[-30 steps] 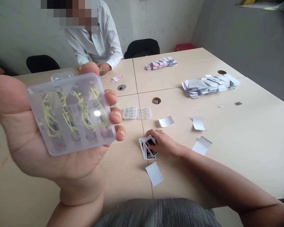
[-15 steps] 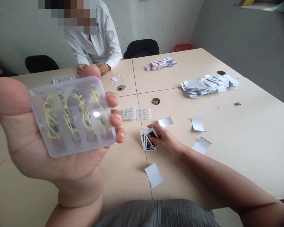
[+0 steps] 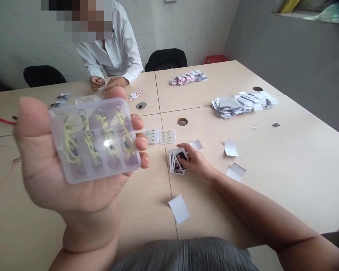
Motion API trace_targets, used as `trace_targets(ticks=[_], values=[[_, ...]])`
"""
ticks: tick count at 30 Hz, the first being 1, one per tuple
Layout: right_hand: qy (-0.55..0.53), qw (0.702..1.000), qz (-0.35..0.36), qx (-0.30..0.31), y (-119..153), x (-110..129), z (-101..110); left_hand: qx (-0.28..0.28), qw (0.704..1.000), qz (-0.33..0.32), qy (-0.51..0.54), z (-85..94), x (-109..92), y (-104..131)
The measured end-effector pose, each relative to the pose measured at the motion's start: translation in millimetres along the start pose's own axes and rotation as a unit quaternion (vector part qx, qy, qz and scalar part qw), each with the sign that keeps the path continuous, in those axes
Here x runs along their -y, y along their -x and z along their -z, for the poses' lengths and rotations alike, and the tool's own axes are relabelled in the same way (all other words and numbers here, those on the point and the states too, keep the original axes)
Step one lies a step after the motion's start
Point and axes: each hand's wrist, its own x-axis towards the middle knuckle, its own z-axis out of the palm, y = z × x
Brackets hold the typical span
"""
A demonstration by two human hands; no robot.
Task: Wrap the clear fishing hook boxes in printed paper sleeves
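Note:
My left hand (image 3: 81,195) is raised close to the camera, fingers curled around a clear plastic box (image 3: 97,141). In its compartments lie looped yellow cords, which look like fishing-hook rigs. Beyond it on the table, my right hand (image 3: 199,163) grips the top one of a few black-printed cards (image 3: 178,162) with white borders, thumb on its face. Behind the cards stand more clear boxes (image 3: 167,136) with similar contents, side by side. A white paper slip (image 3: 197,145) lies just past my right fingers.
Several curled white slips (image 3: 180,209) are scattered around my right arm. Stacks of folded white paper (image 3: 244,104) and red-edged cards (image 3: 188,78) lie farther back. Cable holes (image 3: 182,122) pierce the table (image 3: 285,180). Across it sits a person in a white shirt (image 3: 124,41), handling a small slip.
The box in my left hand has shifted slightly right in view. My right hand stays on the cards. The person opposite has raised their hands a little with a slip between them.

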Motion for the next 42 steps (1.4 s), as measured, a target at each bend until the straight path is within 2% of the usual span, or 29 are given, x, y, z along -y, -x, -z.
trace_targets(ticks=[3, 6, 8, 13, 17, 20, 25, 31, 34, 42], values=[[-0.004, 0.999, -0.03, -0.024, -5.3, -3.2, 7.9, 0.022, 0.999, 0.012, 0.037, -9.3, 7.1, -14.0], [0.005, 0.996, -0.061, -0.058, -9.4, -0.9, 19.2, -0.028, 0.996, 0.07, 0.042, -5.1, 24.2, -27.5], [0.012, 0.994, -0.075, -0.08, -10.8, 2.2, 26.1, -0.08, 0.988, 0.127, 0.03, 4.5, 41.8, -32.8], [0.019, 0.991, -0.088, -0.097, -9.0, 7.4, 33.5, -0.138, 0.971, 0.195, -0.026, 37.5, 92.8, -29.9], [0.013, 0.994, -0.066, -0.085, -3.7, 10.2, 33.2, -0.172, 0.958, 0.218, -0.077, 57.6, 122.2, -19.6], [0.0, 0.996, -0.046, -0.078, -0.2, 12.7, 33.3, -0.187, 0.956, 0.201, -0.102, 67.1, 135.4, -13.0], [0.002, 0.998, -0.032, -0.058, 4.4, 16.0, 33.5, -0.194, 0.957, 0.188, -0.106, 74.4, 144.6, -7.8], [0.078, 0.996, -0.049, -0.021, 12.4, 27.2, 28.5, -0.184, 0.948, 0.257, -0.04, 72.4, 145.8, -9.1], [0.134, 0.989, -0.064, -0.015, 17.3, 33.9, 24.0, -0.166, 0.948, 0.271, -0.013, 71.1, 145.6, -10.0], [0.228, 0.97, -0.079, -0.024, 19.8, 26.1, 20.4, -0.123, 0.964, 0.236, -0.019, 72.0, 143.0, -7.4]])
